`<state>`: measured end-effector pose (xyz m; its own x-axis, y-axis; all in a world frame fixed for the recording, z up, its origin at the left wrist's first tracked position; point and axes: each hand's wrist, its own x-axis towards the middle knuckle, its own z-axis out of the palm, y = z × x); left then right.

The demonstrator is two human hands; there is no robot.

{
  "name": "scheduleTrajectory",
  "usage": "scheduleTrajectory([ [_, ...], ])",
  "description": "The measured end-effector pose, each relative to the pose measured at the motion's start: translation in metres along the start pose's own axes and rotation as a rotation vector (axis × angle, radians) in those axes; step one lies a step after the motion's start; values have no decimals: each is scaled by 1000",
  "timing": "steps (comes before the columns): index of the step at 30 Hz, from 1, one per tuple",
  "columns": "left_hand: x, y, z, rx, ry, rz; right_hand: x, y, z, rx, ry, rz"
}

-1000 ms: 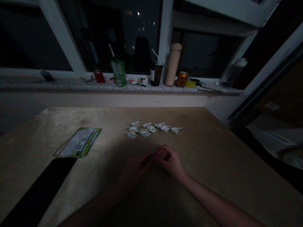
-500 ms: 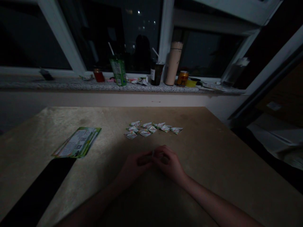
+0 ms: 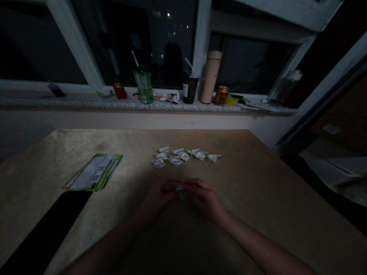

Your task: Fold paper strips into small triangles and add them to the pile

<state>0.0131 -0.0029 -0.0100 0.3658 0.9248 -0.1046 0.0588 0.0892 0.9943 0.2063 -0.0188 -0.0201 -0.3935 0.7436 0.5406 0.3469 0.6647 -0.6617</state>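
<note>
Broad tan tabletop (image 3: 258, 198), dimly lit, running up to a speckled stone windowsill (image 3: 71, 102) below dark window panes. On the sill, in a row: red jar (image 3: 119, 91), green drink carton (image 3: 143, 87) with a straw, dark cup (image 3: 189, 88) with a straw, tall beige tumbler (image 3: 210, 77), orange can (image 3: 221, 95). Left on the tabletop, a stack of green printed leaflets (image 3: 94, 172), lying flat, well apart from both hands. Beyond the hands, near mid-tabletop, a loose cluster of small folded paper pieces (image 3: 183, 156), some touching one another. Nearer the camera, left hand (image 3: 159, 194) and right hand (image 3: 205, 196) brought close together, low over the tabletop, fingers curled inward. Between the fingertips of both, a small pale folded paper piece (image 3: 180, 191), pinched from either side, just short of the cluster. Too dark to make out the shape of its fold.
</note>
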Motion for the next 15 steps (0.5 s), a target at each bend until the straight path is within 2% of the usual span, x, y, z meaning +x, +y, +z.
scheduleTrajectory([
  [5,-1,-1,-1,-103,28,-24,-2,0,1,-49,10,-38],
  [10,-1,0,3,-45,21,-14,-3,-1,3,-10,27,-39],
  [12,-1,-1,4,-77,10,-34,-1,-1,3,41,61,6],
  [15,0,-4,5,-112,18,-50,2,-2,3,137,125,150],
])
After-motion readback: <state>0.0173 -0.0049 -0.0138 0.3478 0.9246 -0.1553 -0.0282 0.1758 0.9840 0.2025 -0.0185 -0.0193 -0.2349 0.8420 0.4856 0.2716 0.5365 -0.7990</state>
